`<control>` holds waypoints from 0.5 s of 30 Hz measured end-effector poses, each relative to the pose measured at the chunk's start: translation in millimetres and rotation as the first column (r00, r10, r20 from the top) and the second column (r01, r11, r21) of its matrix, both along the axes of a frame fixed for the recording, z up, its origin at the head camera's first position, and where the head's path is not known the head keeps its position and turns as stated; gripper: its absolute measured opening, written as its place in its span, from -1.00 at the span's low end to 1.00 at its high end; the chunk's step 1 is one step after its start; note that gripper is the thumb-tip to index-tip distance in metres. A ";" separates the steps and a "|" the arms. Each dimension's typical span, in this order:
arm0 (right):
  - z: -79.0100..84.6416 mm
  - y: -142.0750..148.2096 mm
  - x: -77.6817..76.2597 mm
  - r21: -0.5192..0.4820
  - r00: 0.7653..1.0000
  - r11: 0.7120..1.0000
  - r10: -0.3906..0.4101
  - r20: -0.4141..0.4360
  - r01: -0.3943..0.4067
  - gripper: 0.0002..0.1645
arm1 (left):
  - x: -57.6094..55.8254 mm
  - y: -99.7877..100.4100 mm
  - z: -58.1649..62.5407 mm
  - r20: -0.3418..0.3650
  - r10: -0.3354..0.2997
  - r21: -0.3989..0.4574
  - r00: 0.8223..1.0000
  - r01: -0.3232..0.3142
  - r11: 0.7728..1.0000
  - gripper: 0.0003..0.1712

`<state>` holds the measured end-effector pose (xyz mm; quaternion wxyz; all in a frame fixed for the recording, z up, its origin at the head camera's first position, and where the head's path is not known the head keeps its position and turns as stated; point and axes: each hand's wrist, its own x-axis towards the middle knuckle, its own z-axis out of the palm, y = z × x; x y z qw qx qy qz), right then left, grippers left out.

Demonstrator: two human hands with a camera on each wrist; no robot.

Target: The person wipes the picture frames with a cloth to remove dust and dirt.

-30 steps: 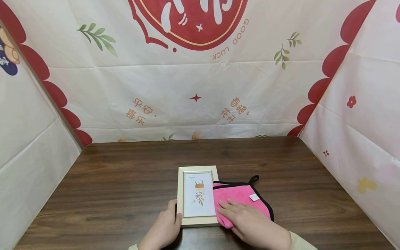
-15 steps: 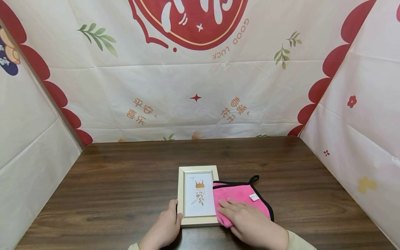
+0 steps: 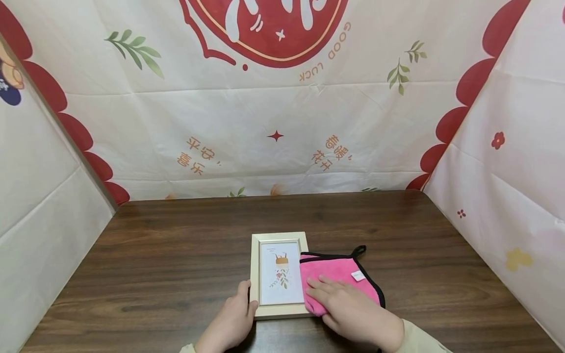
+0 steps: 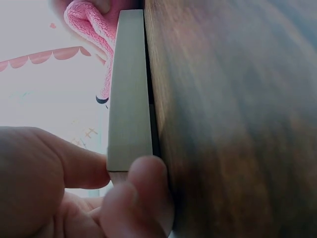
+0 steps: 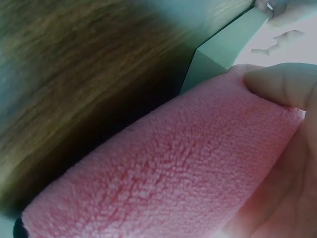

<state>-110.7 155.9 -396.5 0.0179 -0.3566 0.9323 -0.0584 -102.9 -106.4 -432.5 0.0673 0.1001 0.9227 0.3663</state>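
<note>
Little has moved since half a second ago: the right hand (image 3: 346, 310) has crept slightly toward the left hand (image 3: 230, 318), and the pink cloth (image 3: 337, 267) has shifted only a touch with it, though the whole head view has slipped a bit as well. The picture frame (image 3: 276, 277) lies face up on the table (image 3: 185, 255) between the two hands. The left hand grips its near corner on that hand's side, thumb and fingers closed about the edge, as the left wrist view shows. The right hand is spread over the cloth, fingers fairly straight and laid flat, thumb pressing into the fold at the near edge; the cloth overlaps the frame's border on the right hand's side. Beyond the right fingertips lie the white label (image 3: 358, 275) and the black loop (image 3: 360, 250). The step in hand looks like wiping that border, with the left hand as the anchor. The next move probably calls for the left grip to stay firm while the right hand slides the cloth along the edge with even, light pressure. How much of the border under the cloth is done cannot be told
</note>
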 end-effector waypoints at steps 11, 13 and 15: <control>0.5 -2.9 -6.5 0.011 1.000 1.000 0.003 0.019 -0.003 -0.44 | -1.7 -1.6 0.1 -0.014 -0.022 -0.021 1.000 0.022 1.000 -0.49; 0.9 -3.4 -7.5 0.012 1.000 1.000 0.002 0.017 -0.003 -0.45 | -1.9 -1.7 0.2 -0.005 -0.021 -0.021 1.000 0.021 1.000 -0.48; 1.2 -3.6 -8.8 0.008 1.000 1.000 0.001 0.018 -0.001 -0.45 | -2.2 -1.3 0.8 0.003 -0.018 -0.022 1.000 0.018 1.000 -0.47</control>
